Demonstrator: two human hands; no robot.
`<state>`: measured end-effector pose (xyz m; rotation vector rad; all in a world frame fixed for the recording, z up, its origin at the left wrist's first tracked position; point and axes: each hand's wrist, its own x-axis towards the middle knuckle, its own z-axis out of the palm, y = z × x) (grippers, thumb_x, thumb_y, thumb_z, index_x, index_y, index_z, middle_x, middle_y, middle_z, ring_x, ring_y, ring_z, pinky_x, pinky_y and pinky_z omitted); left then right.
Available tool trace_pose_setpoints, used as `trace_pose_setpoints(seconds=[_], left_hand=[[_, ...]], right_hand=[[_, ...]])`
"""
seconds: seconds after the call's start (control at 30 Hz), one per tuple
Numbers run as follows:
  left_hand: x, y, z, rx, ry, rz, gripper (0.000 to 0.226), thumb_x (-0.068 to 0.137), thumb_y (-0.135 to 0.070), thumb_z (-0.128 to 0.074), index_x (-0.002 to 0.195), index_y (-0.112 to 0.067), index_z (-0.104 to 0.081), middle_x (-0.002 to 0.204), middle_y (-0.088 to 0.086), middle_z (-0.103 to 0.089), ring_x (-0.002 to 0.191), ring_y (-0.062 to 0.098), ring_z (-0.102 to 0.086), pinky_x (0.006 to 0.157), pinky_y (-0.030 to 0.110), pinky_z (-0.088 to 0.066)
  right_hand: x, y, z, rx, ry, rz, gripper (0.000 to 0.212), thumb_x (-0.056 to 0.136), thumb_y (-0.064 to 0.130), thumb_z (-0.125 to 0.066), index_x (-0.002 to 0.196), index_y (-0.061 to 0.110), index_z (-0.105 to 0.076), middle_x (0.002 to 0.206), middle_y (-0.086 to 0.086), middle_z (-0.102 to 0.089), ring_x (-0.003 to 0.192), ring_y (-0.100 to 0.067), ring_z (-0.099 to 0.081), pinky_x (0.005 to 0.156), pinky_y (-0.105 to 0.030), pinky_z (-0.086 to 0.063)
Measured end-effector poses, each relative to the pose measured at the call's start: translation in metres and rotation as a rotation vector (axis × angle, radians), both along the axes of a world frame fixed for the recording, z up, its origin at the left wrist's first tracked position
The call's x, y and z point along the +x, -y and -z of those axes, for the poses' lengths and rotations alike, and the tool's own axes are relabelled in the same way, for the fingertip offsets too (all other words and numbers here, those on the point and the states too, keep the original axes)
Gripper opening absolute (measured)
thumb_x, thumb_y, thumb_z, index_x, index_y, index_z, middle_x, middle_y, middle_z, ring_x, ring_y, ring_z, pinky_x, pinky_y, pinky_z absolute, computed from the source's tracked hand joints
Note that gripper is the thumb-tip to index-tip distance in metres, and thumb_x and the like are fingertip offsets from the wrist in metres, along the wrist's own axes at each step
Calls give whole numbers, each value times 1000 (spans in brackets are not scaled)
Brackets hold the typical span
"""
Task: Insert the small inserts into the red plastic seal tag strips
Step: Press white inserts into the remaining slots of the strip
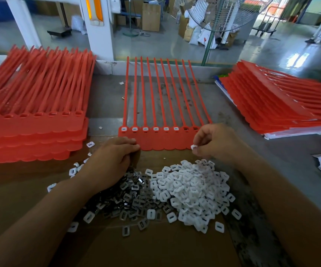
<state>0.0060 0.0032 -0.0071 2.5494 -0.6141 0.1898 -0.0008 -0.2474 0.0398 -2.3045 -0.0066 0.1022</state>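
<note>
- Pinching 1 small white plastic insert (193,147) between thumb and fingertips, the right hand (213,143) hovers over the near edge of the flat red plastic sheet of 10 seal tag strips (161,139). The other fingers are loosely curled.
- That sheet lies at the middle of the grey workbench (105,101), its tails pointing to the far edge.
- The left hand (113,160) lies palm down with fingers bent over the heap of grey metal clips (132,197), its fingertips at the sheet's near left corner. Whether it grips anything I cannot tell.
- Counted from the sheet's left end, 6 filled sockets (145,129) each show a white insert. The next 2 empty sockets (185,128) look dark, and the last 2 are hidden behind the right hand.
- By that count this sheet is a little over half done, and the pinched insert most likely goes into the 7th socket.
- A heap of loose white inserts (194,189) lies on the brown cardboard (155,247) at the near edge, touching the metal clips.
- A tall stack of red sheets (34,128) sits at the left edge and a second fanned stack (281,108) at the right edge. Blur hides which of them is finished, so how many sheets remain cannot be told.
</note>
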Motion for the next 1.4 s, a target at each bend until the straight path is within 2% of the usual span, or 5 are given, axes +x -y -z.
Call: trace_pose_setpoints(seconds=[0.23, 0.43, 0.63, 1.07, 1.4], left_hand=[[1, 0, 1, 3, -4, -1, 41, 85, 0, -47, 121, -16, -58, 134, -1, -50, 125, 14, -41, 105, 22, -23], [0, 0, 2, -17, -3, 1, 40, 82, 4, -49, 118, -12, -60, 131, 3, -53, 123, 17, -45, 106, 25, -26], [1, 1, 1, -17, -1, 2, 40, 83, 3, -48, 118, -11, -60, 131, 3, -52, 123, 17, -44, 105, 24, -25], [1, 1, 2, -21, -11, -3, 40, 84, 2, -47, 120, -13, -59, 133, 1, -51, 124, 15, -42, 104, 19, -22], [0, 2, 0, -11, -11, -1, 40, 86, 1, -47, 121, -13, -58, 134, 0, -49, 125, 15, -41, 106, 21, -23]], right_hand=[[20, 2, 5, 70, 46, 72, 21, 78, 1, -68, 69, 18, -60, 67, -5, -65, 56, -10, -61, 50, -16, -49], [42, 2, 8, -91, 132, 105, 9, 80, 9, -67, 77, 17, -65, 71, 5, -60, 63, -1, -51, 57, -10, -38], [62, -2, 14, -94, 130, 126, 7, 83, 9, -64, 88, 11, -68, 83, -1, -63, 80, -10, -56, 72, -21, -42], [76, -2, 25, -203, 70, 80, 18, 82, 13, -66, 70, 26, -61, 75, 10, -57, 72, -3, -50, 61, -18, -38], [78, -3, 26, -177, 80, 138, 24, 75, 9, -72, 66, 26, -57, 70, 11, -54, 76, -8, -53, 66, -21, -43]])
